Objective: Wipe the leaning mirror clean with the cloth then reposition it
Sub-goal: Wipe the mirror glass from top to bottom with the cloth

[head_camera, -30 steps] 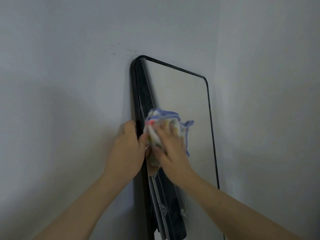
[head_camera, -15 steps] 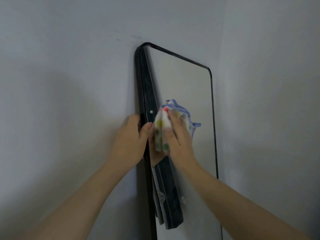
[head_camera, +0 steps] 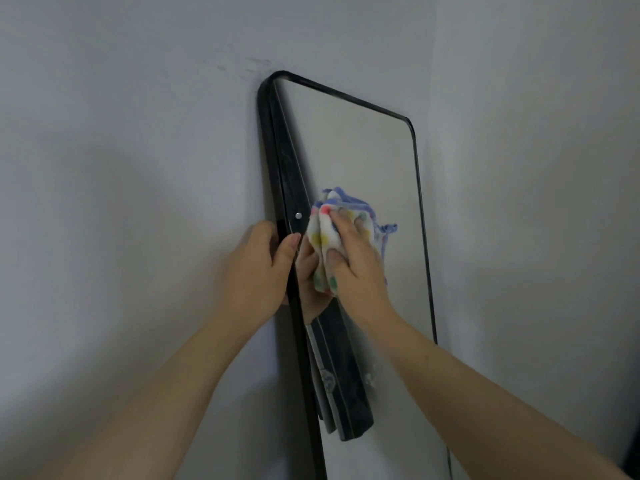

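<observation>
Your left hand (head_camera: pixel 258 268) gripped mirror (head_camera: pixel 363 161) at left edge; right hand (head_camera: pixel 356 268) clutched cloth (head_camera: pixel 323 237) on glass. Overlapping strokes likely served best.

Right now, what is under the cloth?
The cloth lies on the glass of the mirror, held there by the right hand. The glass beneath it is covered, so I cannot tell whether that patch is clean.

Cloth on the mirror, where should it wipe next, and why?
Probably slide the cloth down the mirror. The right hand presses it by the left edge, and pale specks show lower down. The left hand grips the frame, so it should hold steady.
</observation>
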The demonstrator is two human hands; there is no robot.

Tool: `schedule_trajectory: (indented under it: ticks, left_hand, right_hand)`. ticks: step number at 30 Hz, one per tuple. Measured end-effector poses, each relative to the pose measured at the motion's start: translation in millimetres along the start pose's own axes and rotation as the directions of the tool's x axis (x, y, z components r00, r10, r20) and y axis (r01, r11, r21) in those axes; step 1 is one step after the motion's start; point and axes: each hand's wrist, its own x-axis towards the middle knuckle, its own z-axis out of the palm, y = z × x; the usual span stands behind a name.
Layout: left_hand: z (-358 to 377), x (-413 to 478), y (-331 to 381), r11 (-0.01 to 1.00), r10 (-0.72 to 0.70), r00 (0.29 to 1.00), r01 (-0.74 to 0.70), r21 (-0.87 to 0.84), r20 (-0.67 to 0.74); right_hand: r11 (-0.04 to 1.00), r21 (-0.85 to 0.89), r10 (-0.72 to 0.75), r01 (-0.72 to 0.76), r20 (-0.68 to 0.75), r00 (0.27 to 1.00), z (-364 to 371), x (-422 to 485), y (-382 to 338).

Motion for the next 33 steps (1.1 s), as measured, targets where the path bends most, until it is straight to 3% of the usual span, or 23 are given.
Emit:
schedule_trajectory:
  ticks: [4,5,8,9,12,13,16,17,21,26,30,31,33]
  left_hand:
    - [1,0,-2,1.0,0.002,1.0,-0.002,-0.031,-0.012]
    - [2,0,-2,1.0,0.001,1.0,-0.001,-0.028,-0.016]
    - [3,1,-4,1.0,0.016,1.0,-0.015,0.018,-0.024]
    - [4,1,-4,1.0,0.019,0.999,-0.019,0.016,-0.031]
    - [9,1,-4,0.999,0.037,0.997,-0.035,0.026,-0.065]
    - [11,0,-5,0.998,0.046,0.995,-0.043,0.044,-0.086]
    - [14,-2,-3,0.99,0.086,0.988,-0.071,0.123,-0.126]
    - [14,-2,-3,0.989,0.088,0.988,-0.071,0.131,-0.13]
    - [14,0,-5,0.995,0.071,0.99,-0.062,0.083,-0.123]
    - [13,0,-7,0.989,0.106,0.985,-0.09,0.116,-0.134]
    - [15,-1,-8,0.994,0.099,0.982,-0.091,0.061,-0.159]
    - [16,-1,-9,0.994,0.102,0.983,-0.094,0.063,-0.153]
    - [16,0,-11,0.992,0.118,0.983,-0.109,0.071,-0.138]
  right_hand:
    - [0.968,-0.138,-0.194,0.211,0.131,0.972,8,-25,-4]
    - [0.974,-0.135,-0.165,0.18,0.118,0.979,5,-19,3]
    - [0.995,0.013,0.099,-0.099,0.016,0.995,1,-1,4]
    - [0.996,0.01,0.091,-0.092,0.034,0.995,5,-7,-1]
    - [0.984,-0.11,-0.125,0.141,0.143,0.982,9,-33,-10]
    - [0.979,-0.133,-0.135,0.152,0.126,0.983,5,-31,-4]
    - [0.992,-0.026,0.125,-0.127,-0.054,0.991,0,-3,9]
    - [0.988,-0.018,0.149,-0.151,-0.057,0.987,3,-2,8]
    - [0.982,-0.137,-0.117,0.132,0.116,0.986,9,-28,5]
    - [0.995,-0.074,0.064,-0.065,-0.019,0.998,4,-4,7]
    - [0.964,-0.161,-0.192,0.213,0.137,0.972,10,-28,1]
    - [0.963,-0.177,-0.184,0.201,0.108,0.977,5,-22,6]
    - [0.999,-0.044,0.014,-0.017,-0.076,0.997,0,-2,13]
